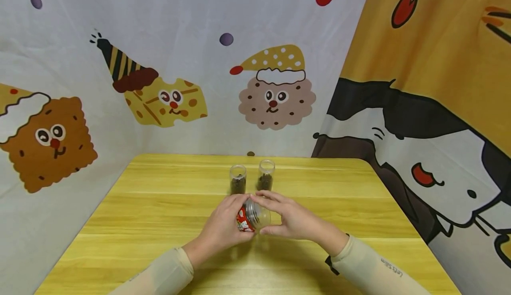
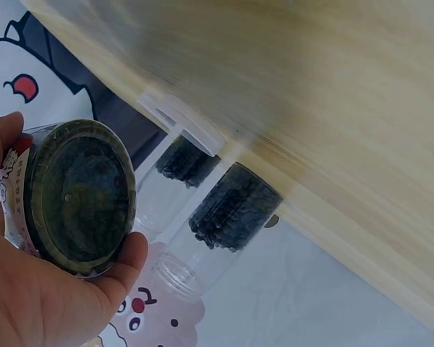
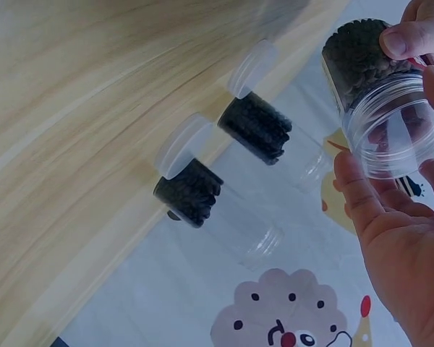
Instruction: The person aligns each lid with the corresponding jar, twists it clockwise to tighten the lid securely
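My left hand [image 1: 225,222] grips a squat clear jar [image 2: 79,199] with a red printed label, fingers and thumb round its body. The jar is tipped onto its side above the table, its base facing the left wrist camera. Dark granules [image 3: 365,61] show inside it. My right hand [image 1: 295,217] curls thumb and fingers round the jar's clear ribbed end [image 3: 394,130]. Just beyond my hands stand two tall clear jars [image 1: 238,173] [image 1: 266,167], uncapped and partly filled with dark granules. Their translucent lids [image 3: 184,144] [image 3: 253,69] are at their bases, hidden from the head view.
The wood-grain table [image 1: 159,206] extends to both sides of my hands. Its far edge meets a pale cloth backdrop [image 1: 179,11] printed with cartoon figures. More of the printed cloth [image 1: 431,153] hangs along the right side.
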Demonstrator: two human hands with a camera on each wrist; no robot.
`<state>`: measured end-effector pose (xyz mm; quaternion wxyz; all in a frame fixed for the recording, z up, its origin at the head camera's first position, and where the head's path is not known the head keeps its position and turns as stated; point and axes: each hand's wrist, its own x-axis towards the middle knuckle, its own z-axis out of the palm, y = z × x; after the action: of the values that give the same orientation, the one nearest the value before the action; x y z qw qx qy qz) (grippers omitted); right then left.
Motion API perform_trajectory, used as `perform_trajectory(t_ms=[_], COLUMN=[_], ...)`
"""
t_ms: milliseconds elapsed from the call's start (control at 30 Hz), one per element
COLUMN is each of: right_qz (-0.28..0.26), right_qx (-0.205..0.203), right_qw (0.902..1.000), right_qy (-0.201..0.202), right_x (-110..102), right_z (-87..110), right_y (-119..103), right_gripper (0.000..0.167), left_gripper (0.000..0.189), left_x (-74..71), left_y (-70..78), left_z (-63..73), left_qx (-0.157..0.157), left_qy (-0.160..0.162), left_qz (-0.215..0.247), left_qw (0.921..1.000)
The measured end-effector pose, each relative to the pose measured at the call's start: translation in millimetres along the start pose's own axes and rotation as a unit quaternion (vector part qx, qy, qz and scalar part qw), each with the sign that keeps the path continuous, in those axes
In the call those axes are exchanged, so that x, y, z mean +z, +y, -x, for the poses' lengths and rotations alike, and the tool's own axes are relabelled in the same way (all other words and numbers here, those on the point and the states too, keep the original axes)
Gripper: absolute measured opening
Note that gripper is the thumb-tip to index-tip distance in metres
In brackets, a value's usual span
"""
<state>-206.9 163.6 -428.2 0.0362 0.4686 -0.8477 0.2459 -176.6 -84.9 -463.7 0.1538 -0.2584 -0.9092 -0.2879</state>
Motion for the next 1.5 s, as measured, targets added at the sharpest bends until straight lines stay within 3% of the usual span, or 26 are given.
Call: perform_trajectory(t_ms=[600,833,1167,1500], right_qz=[-0.001,-0.031,-0.021,-0.045], right_qx=[0.023,0.035,0.041,0.056], right_qw=[0.9996,0.9986,0.9982,0.9968], right_qy=[0.015,0.025,0.038,0.035], right_x=[0.3,3.1,6.4,5.0], right_z=[-0.3,-0.3,-1.2,-1.4], right_y=[-1.6,-1.5,-0.2,-1.1], right_gripper=[0.087,0.088,0.087,0.087], left_gripper=[0.097,0.097,0.096,0.097], left_x=[1.9,1.7,3.5,2.9], left_y=[1.1,2.8,1.6,3.0], left_z=[-2.5,-2.7,-2.3,-2.7], left_qx=[0.004,0.012,0.016,0.015], left_qy=[0.012,0.019,0.026,0.025], left_qz=[-0.005,-0.015,-0.024,-0.030], left_qw=[0.9999,0.9996,0.9993,0.9991])
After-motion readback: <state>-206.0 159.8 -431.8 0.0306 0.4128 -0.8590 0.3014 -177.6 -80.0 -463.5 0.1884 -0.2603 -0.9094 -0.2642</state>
